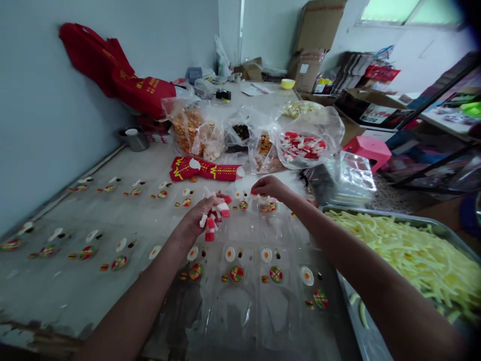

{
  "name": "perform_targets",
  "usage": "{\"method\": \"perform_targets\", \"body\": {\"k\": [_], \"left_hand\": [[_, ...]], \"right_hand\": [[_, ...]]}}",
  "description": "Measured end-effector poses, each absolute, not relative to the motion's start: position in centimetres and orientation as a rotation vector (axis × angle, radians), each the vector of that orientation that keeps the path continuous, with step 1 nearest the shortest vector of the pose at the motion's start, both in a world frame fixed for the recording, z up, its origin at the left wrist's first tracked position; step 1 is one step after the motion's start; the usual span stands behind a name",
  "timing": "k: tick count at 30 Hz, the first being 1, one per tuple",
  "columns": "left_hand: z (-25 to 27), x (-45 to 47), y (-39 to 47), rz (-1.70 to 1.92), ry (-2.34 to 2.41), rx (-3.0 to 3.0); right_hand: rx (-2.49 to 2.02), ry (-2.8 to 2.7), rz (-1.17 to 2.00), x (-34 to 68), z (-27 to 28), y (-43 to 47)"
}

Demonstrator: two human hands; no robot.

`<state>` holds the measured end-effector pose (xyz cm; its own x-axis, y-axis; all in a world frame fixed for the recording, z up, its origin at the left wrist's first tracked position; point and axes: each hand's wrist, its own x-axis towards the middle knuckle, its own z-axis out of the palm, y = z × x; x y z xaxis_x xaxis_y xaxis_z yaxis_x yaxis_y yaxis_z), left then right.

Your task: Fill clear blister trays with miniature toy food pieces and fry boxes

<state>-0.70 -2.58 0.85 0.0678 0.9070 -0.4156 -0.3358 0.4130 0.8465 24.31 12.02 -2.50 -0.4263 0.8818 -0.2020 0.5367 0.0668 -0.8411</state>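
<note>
My left hand point(201, 213) is closed around a bunch of small red-and-white pieces point(210, 228), some of which stick out past the fingers. Further right, my right hand point(271, 187) pinches a small red piece over the back row of clear plastic trays point(240, 296). Each tray compartment group carries tiny miniature foods, such as a fried egg point(230, 254), a round pizza-like disc point(236, 274), a little burger point(224, 278) and a dark bit. A clear bag of more red-and-white pieces point(303, 146) lies open behind my right hand.
Bags of orange-brown pieces point(191, 130) and dark bits point(240, 133) stand behind the trays, with red printed card point(206, 169) before them. At right lie a metal tray point(347, 301) of pale yellow strips point(406, 250), stacked clear plastic point(355, 178) and a pink stool point(370, 150).
</note>
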Motion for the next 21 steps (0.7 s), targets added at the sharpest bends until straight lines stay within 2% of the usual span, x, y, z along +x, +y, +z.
{"method": "perform_targets", "body": {"k": [4, 7, 9, 15, 18, 21], "left_hand": [[1.3, -0.5, -2.4, 1.014, 1.116, 0.655], [1.5, -0.6, -2.5, 0.992, 1.114, 0.677], [1.6, -0.6, -2.7, 0.944, 1.108, 0.7], [1.3, 0.4, -3.7, 0.839, 1.117, 0.829], [1.5, 0.8, -4.8, 0.822, 1.128, 0.794], [1.7, 0.7, -5.9, 0.897, 1.093, 0.756]], "right_hand": [[-1.523, -2.187, 0.757, 23.6, -4.0, 11.4], [-1.507, -2.177, 0.567, 23.3, -3.9, 10.1], [-1.428, -2.105, 0.666, 22.5, -2.8, 9.0], [-0.845, -2.112, 1.477, 17.0, 2.4, 6.7], [-0.848, -2.05, 1.651, 15.1, 3.7, 6.5], [-0.89, -1.92, 1.695, 14.5, 3.8, 6.6]]}}
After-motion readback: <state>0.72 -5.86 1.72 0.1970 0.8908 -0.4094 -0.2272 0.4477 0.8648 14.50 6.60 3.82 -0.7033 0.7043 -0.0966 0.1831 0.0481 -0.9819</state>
